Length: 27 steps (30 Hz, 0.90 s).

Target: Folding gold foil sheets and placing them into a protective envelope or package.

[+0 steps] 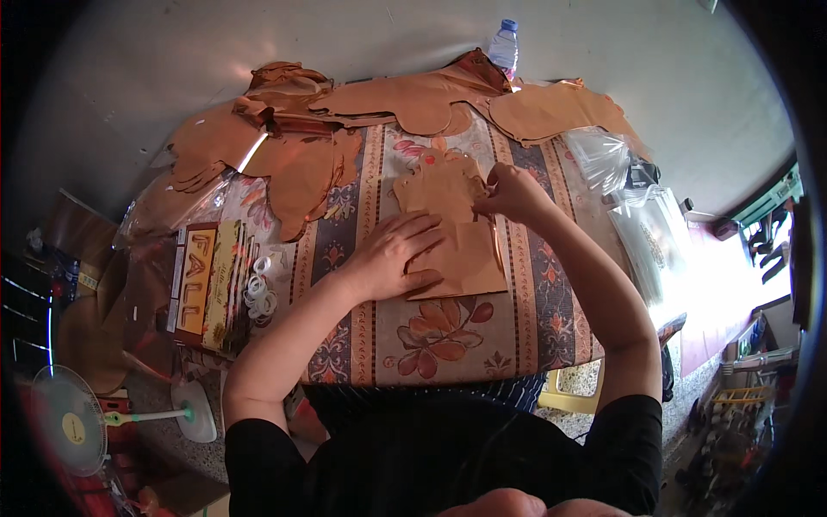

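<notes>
A flat orange-brown foil balloon [465, 258], partly folded, lies on the flowered tablecloth [345, 336] in front of me. Its lower part forms a squared panel, while the far end keeps a wavy outline with a small red spot. Spread fingers of my left hand [396, 256] rest flat on its left side. At the right edge, my right hand [514, 196] pinches the foil between thumb and fingers. The exact fold under the right fingertips is hidden.
More flat foil balloons [388, 99] overlap along the table's far edge, near a water bottle [505, 47]. Printed packets [207, 284] and white ribbon rolls [260, 289] lie left; clear plastic bags [650, 233] lie right. A fan [71, 422] stands at lower left.
</notes>
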Each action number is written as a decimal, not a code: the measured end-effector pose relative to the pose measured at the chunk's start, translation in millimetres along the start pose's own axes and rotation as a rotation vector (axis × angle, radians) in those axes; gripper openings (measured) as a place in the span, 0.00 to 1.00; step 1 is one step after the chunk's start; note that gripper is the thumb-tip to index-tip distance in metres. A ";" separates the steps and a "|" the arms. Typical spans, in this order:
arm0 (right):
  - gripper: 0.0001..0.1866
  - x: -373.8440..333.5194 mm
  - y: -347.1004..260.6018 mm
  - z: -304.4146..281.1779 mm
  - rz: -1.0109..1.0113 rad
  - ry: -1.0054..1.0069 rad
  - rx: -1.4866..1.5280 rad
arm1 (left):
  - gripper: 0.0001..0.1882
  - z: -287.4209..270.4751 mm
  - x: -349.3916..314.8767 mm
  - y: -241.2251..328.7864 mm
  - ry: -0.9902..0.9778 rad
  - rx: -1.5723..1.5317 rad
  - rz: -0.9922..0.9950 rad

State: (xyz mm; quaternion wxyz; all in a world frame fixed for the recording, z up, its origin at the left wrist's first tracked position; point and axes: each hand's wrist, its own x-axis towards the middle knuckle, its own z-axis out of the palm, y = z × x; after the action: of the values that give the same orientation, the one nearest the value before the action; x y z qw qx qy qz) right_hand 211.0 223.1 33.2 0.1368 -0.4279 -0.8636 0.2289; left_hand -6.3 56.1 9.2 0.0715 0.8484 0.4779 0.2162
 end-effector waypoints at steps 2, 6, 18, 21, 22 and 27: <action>0.22 9.4 -2.1 -6.4 0.021 -0.063 -0.036 | 0.31 -5.4 3.5 -0.3 0.033 -0.152 -0.054; 0.19 28.2 -3.8 -13.4 0.052 -0.339 -0.036 | 0.25 -14.8 2.0 -15.6 0.222 -0.441 -0.257; 0.10 4.6 5.1 -6.4 -0.091 -0.277 0.307 | 0.17 -21.4 8.2 -27.7 0.140 -0.283 -0.694; 0.08 -10.8 8.3 -7.7 -0.070 -0.257 0.470 | 0.19 -25.4 10.2 -29.6 0.135 -0.520 -0.729; 0.07 -14.3 11.6 -7.9 -0.066 -0.256 0.542 | 0.21 -27.1 12.5 -28.5 0.082 -0.642 -0.780; 0.06 -21.3 22.4 2.3 0.008 -0.248 0.770 | 0.19 -31.0 22.4 -31.6 0.003 -0.958 -0.830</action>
State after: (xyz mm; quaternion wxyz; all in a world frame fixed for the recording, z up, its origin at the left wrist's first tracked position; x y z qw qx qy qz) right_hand 237.8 217.2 18.9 0.1811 -0.3180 -0.7229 0.5861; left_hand -34.3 89.2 33.3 0.5205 0.4660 0.6174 0.3617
